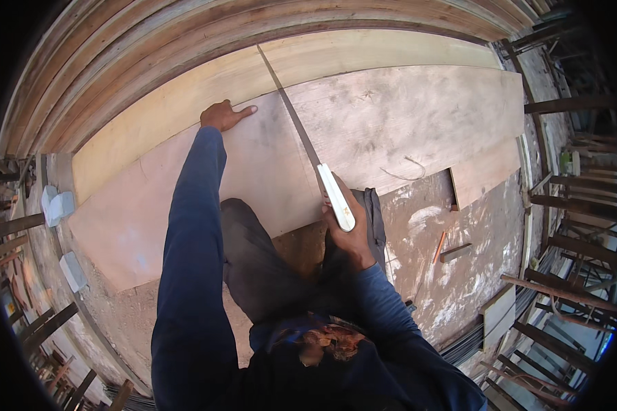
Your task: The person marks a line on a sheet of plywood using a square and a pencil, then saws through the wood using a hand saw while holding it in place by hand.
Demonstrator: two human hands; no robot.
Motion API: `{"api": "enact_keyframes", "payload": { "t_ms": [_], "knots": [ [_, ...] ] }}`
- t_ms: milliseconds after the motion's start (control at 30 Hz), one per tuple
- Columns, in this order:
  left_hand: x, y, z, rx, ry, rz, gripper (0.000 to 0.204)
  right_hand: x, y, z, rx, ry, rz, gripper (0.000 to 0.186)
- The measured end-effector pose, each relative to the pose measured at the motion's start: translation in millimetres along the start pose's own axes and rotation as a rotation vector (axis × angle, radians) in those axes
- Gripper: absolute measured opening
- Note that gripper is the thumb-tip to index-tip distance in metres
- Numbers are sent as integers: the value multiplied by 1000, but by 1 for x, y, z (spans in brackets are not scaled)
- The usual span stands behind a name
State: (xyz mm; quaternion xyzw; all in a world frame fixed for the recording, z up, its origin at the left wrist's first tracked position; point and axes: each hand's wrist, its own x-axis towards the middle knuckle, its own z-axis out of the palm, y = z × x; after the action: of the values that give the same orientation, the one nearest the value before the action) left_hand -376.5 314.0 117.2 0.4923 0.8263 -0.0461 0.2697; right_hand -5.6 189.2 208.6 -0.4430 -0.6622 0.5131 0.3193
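Pinkish-brown plywood [206, 198], one long sheet, runs left to right ahead of me, its far edge against a pale yellow board [178, 106]. Handsaw: white handle [338, 202] at the near end, thin dark blade [291, 113] running far and slightly left over the sheet, tip over the yellow board. From my remote seat I can't tell if the teeth bite.

My right hand [350, 236] is closed round the saw handle, fingers wrapped and partly hidden behind it. My left hand [221, 116] is at the sheet's far edge, left of the blade, thumb stuck out wide to the right on the plywood; other fingers bunched, tips unclear, so I can't tell if they grip the edge.

Dark trousers [253, 253] at the near edge. Loose string [408, 170] by the sheet's near edge, right of the saw. Orange stick [439, 246] and short dark wood strip [456, 253] lie close together on the stained ground [418, 281], near right. Pale blocks [73, 271] sit far out left; stacked planks [144, 48] line the far side.
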Motion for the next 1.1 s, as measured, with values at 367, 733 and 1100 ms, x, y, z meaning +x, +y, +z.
{"api": "enact_keyframes", "payload": {
  "t_ms": [367, 733, 1100],
  "knots": [
    [0, -2, -27, 95, -81, 77, 113, -4, -12, -5, -14, 2, -19, 59],
    [8, -15, -2, -111, -36, 109, 110, -45, -34, -12, -72, -10, 72, 56],
    [17, -7, -8, -103, -114, 113, 109, 22, -19, 9, 10, 45, 91, 58]
  ]
}}
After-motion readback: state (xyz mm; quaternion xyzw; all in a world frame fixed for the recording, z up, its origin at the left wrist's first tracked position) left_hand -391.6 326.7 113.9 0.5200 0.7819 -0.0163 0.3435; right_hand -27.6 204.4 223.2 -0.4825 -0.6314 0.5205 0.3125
